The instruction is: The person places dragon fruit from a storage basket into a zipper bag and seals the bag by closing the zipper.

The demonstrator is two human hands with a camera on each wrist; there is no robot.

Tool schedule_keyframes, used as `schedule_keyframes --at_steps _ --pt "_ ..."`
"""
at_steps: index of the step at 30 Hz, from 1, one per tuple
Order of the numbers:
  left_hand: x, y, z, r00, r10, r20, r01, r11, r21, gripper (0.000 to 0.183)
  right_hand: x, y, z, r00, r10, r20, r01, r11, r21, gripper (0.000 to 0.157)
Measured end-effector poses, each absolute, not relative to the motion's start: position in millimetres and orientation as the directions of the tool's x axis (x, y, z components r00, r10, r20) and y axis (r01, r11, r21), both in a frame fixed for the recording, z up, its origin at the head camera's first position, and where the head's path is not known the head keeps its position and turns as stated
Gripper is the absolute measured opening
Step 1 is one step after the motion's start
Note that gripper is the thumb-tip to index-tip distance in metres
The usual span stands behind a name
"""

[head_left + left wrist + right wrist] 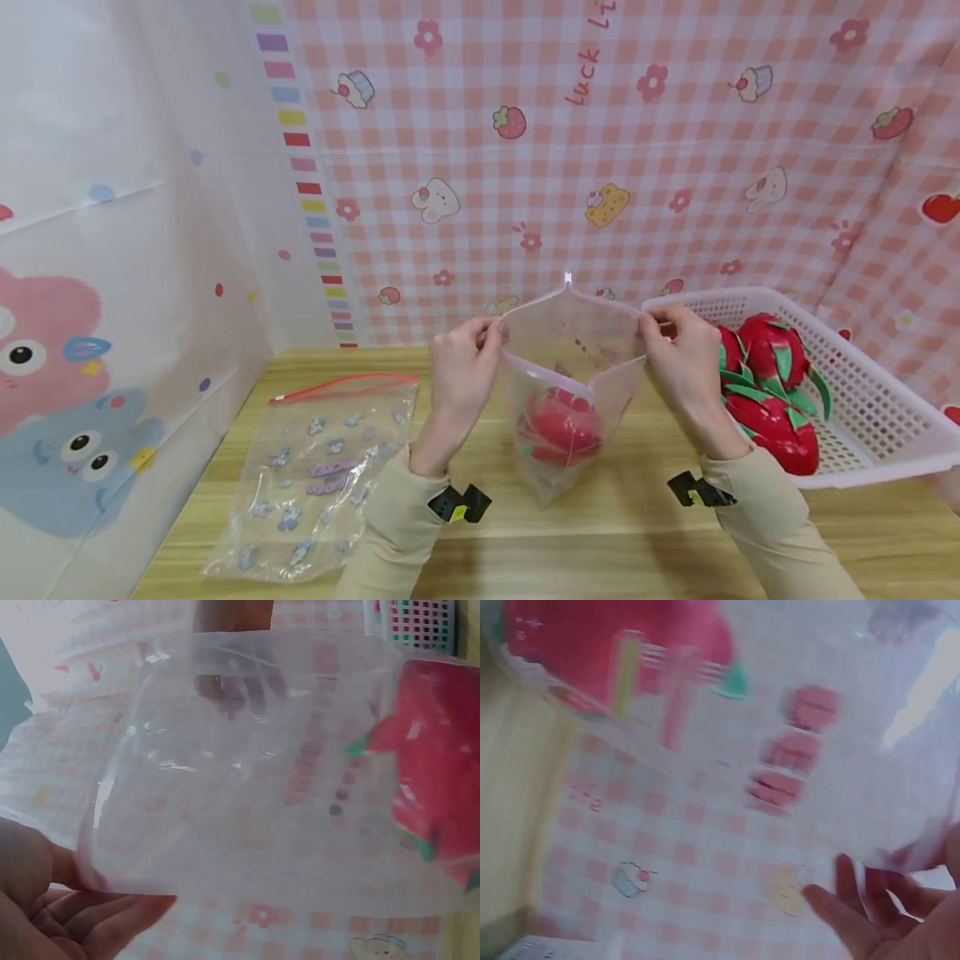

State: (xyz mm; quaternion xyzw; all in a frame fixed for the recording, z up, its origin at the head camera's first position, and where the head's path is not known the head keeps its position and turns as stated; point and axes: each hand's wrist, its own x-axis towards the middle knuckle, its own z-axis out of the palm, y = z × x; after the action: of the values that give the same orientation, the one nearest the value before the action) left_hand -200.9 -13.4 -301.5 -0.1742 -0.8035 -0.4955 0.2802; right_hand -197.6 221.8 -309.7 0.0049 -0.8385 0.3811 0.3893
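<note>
A translucent zip bag with a pink edge hangs with its mouth spread wide. Inside, low down, is a red dragon fruit with green tips. My left hand pinches the left corner of the bag's mouth, and my right hand pinches the opposite corner. At the far side of the rim sits a small white slider. Through the film in the left wrist view, the dragon fruit shows at the right. The right wrist view has reddish prints on the bag, with my right hand at its edge.
On the wooden table, a second clear zip bag with a red zip lies flat at the left. A white perforated basket on the right holds several dragon fruits. Behind hangs a checked cloth.
</note>
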Motion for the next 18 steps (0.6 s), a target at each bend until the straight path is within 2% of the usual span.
schedule_keyframes --at_steps 3,6,11,15,18 --pt "-200.5 -12.9 -306.9 -0.797 0.027 0.603 0.531 0.507 0.679 0.021 -196.9 219.7 -316.5 -0.806 0.222 0.549 -0.238 0.728 -0.643 0.021" --pt "-198.6 -10.5 -310.9 -0.807 0.014 0.59 0.496 0.558 0.665 0.02 -195.1 219.1 -324.4 -0.855 0.179 0.487 -0.217 0.73 -0.648 0.023" --pt "-195.8 -6.3 -306.0 -0.837 0.036 0.547 0.453 0.606 0.654 0.021 -195.1 215.7 -323.1 -0.841 0.165 0.516 -0.257 0.716 -0.649 0.024" --pt "-196.9 -6.2 -295.7 -0.811 0.012 0.585 0.481 0.585 0.653 0.026 -194.1 211.7 -306.0 -0.81 0.199 0.552 -0.278 0.699 -0.659 0.025" --pt "-196.3 -8.3 -290.1 -0.795 -0.015 0.606 0.494 0.563 0.663 0.023 -194.6 210.3 -296.0 -0.796 0.23 0.56 -0.275 0.686 -0.673 0.025"
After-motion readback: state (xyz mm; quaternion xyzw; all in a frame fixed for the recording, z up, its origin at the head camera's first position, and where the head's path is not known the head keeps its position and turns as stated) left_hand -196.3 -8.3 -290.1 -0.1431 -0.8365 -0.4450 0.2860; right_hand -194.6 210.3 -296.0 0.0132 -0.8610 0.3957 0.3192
